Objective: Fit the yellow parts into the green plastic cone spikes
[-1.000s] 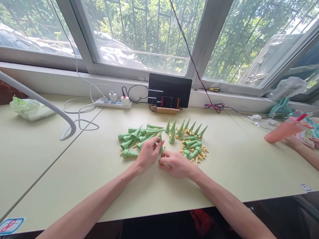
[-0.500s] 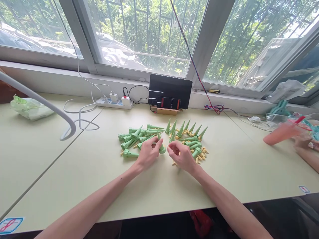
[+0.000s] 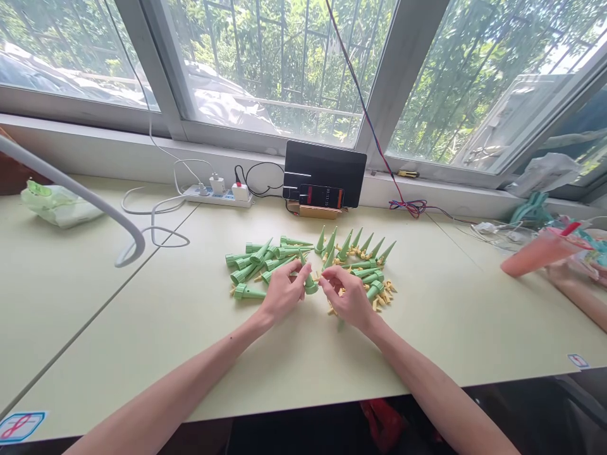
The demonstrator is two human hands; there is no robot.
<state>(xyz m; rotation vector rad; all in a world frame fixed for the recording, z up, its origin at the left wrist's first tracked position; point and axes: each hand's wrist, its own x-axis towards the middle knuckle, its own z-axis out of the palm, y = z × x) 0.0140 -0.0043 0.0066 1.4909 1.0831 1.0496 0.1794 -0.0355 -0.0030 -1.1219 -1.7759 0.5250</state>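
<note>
My left hand (image 3: pixel 282 293) is closed around a green plastic watering spike (image 3: pixel 310 287), its tip up and its wide collar down. Close to its right side, my right hand (image 3: pixel 349 297) pinches a small yellow peg (image 3: pixel 317 277), mostly covered by the fingertips. Loose green spikes (image 3: pixel 243 275) lie in a pile left of the hands. Behind the right hand, several spikes (image 3: pixel 345 246) stand tip up with yellow pegs at their bases. More green spikes (image 3: pixel 365 274) and a scatter of yellow pegs (image 3: pixel 383 297) lie beside the right hand, partly hidden by it.
A phone (image 3: pixel 322 196) leans against a dark tablet (image 3: pixel 325 167) at the back. A power strip (image 3: pixel 218 197) with white cables lies back left. On the right, another person's hand (image 3: pixel 562 278) is by a cup of pink drink (image 3: pixel 540 251). A plastic bag (image 3: pixel 61 205) lies far left.
My right hand's fingertips have come closer to the spike, and the yellow peg now shows between the hands. The other person's hand has shifted slightly left by the cup.
</note>
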